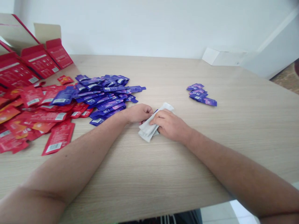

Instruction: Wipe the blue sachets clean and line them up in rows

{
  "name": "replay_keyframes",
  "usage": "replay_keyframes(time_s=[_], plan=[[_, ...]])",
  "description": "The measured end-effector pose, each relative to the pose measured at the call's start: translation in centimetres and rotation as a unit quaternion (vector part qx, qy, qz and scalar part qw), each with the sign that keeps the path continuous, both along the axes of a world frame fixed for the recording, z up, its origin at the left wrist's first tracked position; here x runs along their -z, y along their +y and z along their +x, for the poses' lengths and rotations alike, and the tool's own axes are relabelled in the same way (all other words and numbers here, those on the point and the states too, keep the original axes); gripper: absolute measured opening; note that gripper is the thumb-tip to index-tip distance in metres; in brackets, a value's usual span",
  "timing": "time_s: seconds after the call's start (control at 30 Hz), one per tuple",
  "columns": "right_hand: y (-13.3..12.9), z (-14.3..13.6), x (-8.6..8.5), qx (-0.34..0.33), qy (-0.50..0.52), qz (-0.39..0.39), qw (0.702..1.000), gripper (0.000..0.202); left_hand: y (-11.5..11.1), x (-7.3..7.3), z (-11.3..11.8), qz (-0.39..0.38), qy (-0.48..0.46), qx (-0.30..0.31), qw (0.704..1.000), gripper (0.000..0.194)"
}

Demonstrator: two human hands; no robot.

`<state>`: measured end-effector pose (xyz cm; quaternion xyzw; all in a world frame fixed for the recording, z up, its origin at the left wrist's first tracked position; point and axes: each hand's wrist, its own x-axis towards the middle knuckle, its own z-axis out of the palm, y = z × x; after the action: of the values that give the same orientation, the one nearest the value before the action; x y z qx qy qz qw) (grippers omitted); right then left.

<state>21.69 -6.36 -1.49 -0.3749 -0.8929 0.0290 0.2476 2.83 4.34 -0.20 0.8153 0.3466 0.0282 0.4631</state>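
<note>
My right hand (pixel 171 125) is closed around several slim white packets (pixel 149 128), which lie stacked and slightly fanned just above the table. My left hand (pixel 139 113) is at their left side with its fingers curled in a pinch. A small bit of purple shows between the hands, mostly hidden, so I cannot tell what the left fingers hold. Left of that hand is a heap of purple sachets (pixel 109 101) with barcode labels. A smaller group of purple sachets (pixel 199 93) lies overlapping to the right, beyond my right hand.
Red sachets (pixel 44 109) are spread over the table's left side, touching the purple heap. Behind them stand open red cartons (pixel 39 60). A white box (pixel 223 56) sits at the back right against the wall. The wooden table's (pixel 149 183) front edge is near me.
</note>
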Motion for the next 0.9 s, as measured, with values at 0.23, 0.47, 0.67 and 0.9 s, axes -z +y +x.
replay_keyframes(time_s=[0.23,0.47,0.67,0.9], plan=[[-0.04,-0.21,0.03,-0.020,-0.007,-0.004,1.000,0.031,-0.12,0.04,-0.15,-0.016,-0.003,-0.001,1.000,0.015],[0.35,0.53,0.14,0.039,0.009,-0.008,0.999,0.033,0.35,0.68,-0.27,-0.002,-0.009,0.014,1.000,0.015],[0.21,0.20,0.41,-0.019,-0.005,-0.020,1.000,0.034,0.28,0.76,-0.27,-0.009,-0.007,0.017,1.000,0.018],[0.17,0.08,0.24,0.003,0.000,-0.012,1.000,0.033,0.24,0.86,-0.38,-0.004,-0.010,0.010,1.000,0.021]])
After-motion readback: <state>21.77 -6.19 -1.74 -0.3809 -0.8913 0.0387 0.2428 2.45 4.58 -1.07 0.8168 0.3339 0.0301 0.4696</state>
